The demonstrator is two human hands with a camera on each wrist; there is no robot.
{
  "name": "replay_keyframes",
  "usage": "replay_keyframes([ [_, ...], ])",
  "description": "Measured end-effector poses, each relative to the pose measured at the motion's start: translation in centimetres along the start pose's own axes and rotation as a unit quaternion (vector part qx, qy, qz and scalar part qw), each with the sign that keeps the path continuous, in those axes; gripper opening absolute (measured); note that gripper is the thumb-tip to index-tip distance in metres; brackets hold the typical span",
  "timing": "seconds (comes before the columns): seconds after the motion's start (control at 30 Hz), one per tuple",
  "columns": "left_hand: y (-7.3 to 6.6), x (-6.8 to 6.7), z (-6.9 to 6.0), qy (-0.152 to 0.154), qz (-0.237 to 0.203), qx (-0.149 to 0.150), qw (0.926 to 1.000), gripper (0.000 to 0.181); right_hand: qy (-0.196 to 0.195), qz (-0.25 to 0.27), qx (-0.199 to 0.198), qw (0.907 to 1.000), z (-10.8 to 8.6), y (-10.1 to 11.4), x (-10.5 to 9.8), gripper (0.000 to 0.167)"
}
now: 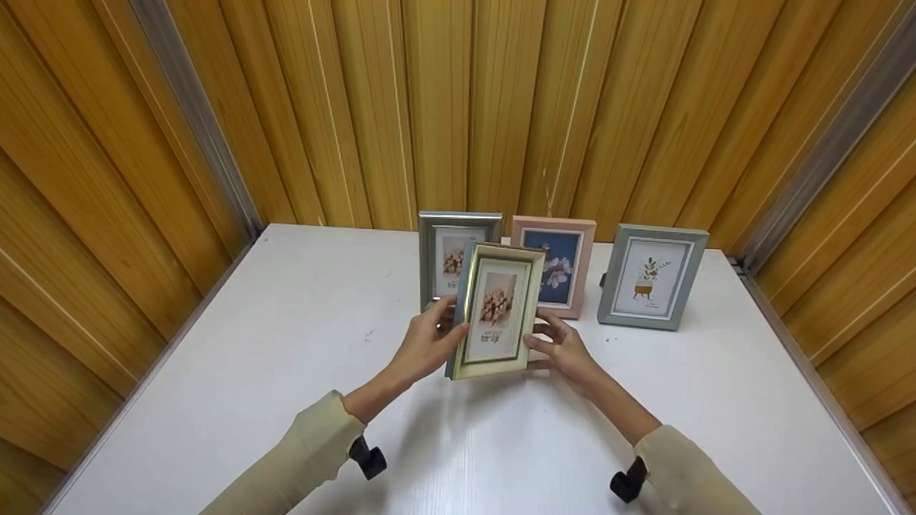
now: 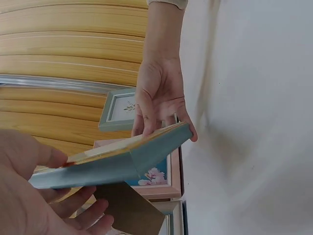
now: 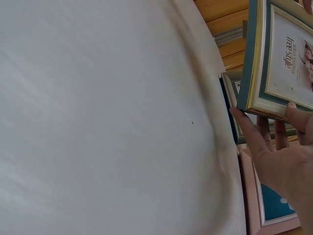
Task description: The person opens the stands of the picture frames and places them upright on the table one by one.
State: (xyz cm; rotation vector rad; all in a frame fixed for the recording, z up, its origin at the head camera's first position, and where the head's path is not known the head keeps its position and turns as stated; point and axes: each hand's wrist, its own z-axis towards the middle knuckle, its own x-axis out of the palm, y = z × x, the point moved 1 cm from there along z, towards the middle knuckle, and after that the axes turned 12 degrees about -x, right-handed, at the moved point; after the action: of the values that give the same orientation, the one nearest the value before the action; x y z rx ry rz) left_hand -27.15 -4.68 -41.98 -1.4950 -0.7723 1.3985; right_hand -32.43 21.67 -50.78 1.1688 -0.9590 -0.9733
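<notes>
A gold-edged picture frame (image 1: 499,311) with a flower print is held up in front of the others, tilted slightly. My left hand (image 1: 427,340) grips its left edge, thumb on the front and fingers behind. On the opposite edge, my right hand (image 1: 565,350) holds it low down, thumb on the front border. The left wrist view shows the frame's blue-grey side (image 2: 112,164) and a brown flap, probably the stand (image 2: 129,208), behind it. In the right wrist view, the words "free style" show on the print (image 3: 288,54).
Behind the held frame stand a grey-silver frame (image 1: 461,217) and a pink frame (image 1: 585,265) with a blossom picture. A grey-green frame (image 1: 653,277) stands upright farther right. They are on a white table (image 1: 322,307) against wood-patterned walls (image 1: 436,107).
</notes>
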Motion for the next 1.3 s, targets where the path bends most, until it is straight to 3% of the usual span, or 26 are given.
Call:
replay_keyframes([
  [0.2, 1.5, -0.6, 0.0, -0.041, 0.018, -0.032, 0.9985, 0.039, -0.001, -0.021, -0.024, 0.9995, -0.2, 0.0, 0.1, 0.068],
  [0.33, 2.3, -1.0, 0.3, -0.059, 0.020, -0.034, 0.9975, 0.039, -0.003, -0.031, -0.039, 0.9987, -0.2, 0.1, 0.4, 0.069],
  [0.77, 4.3, -1.8, 1.2, -0.087, -0.042, -0.052, 0.9940, 0.030, -0.016, -0.055, -0.069, 0.9960, -0.3, 0.0, 1.6, 0.067],
  [1.3, 5.2, -2.9, 1.4, -0.109, -0.060, -0.073, 0.9895, 0.027, 0.000, -0.065, -0.071, 0.9954, 0.3, -0.3, 3.1, 0.067],
])
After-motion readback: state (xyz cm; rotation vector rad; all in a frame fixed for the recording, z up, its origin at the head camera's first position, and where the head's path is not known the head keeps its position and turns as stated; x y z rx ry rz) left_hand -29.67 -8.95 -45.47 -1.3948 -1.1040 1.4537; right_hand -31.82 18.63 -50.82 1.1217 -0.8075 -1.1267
